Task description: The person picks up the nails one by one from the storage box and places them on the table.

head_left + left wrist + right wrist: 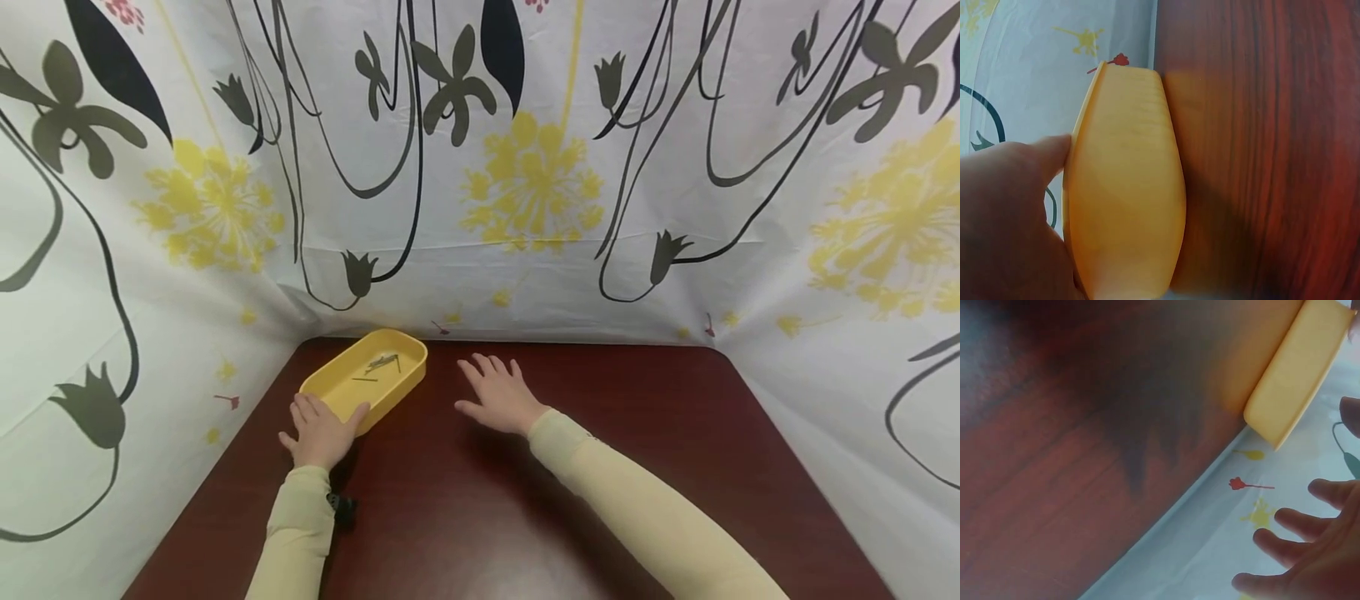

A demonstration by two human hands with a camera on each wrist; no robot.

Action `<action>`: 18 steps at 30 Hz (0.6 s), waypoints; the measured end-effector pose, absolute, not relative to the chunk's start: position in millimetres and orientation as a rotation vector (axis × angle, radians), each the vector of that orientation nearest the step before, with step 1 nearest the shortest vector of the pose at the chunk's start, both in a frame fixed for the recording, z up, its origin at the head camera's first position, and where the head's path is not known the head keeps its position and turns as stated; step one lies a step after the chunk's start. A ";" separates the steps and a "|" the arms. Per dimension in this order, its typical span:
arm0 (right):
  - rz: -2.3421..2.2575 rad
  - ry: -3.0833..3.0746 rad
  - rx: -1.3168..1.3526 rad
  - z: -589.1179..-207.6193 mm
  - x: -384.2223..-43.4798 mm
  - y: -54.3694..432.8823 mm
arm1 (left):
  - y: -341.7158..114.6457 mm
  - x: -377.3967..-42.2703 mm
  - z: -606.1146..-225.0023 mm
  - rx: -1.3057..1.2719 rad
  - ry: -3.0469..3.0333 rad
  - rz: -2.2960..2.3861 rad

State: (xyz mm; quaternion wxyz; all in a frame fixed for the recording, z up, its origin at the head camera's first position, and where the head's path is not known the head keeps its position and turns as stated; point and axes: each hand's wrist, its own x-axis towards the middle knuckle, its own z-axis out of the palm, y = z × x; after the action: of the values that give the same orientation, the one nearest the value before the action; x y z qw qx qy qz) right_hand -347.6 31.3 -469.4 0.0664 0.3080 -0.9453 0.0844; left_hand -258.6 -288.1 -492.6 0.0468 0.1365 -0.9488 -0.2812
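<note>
A yellow oblong tray [401, 400] with rounded ends stands at the back left of the table. Several thin, dull greenish stick-like pieces [382, 362] lie inside it, too small to name. My left hand [321, 433] holds the tray's near end, fingers at the left rim and thumb [1054, 153] at the right rim. The tray's outer side [1125, 181] fills the middle of the left wrist view. To the right of the tray, my right hand [501, 398] hovers over the table, fingers spread and nothing in them; its fingers [1285, 547] also show in the right wrist view.
The dark red-brown wooden table [450, 517] has rounded back corners. A white cloth [525, 292] printed with flowers hangs behind it and along both sides. A small black device [342, 510] is strapped at the left wrist.
</note>
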 end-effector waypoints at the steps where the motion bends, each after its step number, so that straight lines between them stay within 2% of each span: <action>1: 0.253 -2.848 0.938 -468.5 -349.4 30.0 | -289.1 -258.4 -493.0 0.408 -2.902 -0.856; 18: 0.252 -2.894 1.034 -467.6 -365.3 17.7 | -305.6 -261.4 -502.0 0.188 -2.979 -0.851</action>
State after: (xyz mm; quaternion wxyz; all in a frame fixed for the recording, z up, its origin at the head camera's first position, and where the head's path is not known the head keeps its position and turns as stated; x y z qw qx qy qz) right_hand -365.3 17.7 -467.6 0.0293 0.3352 -0.9382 0.0815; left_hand -261.4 -305.6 -502.0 0.0190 0.0604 -0.9596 -0.2741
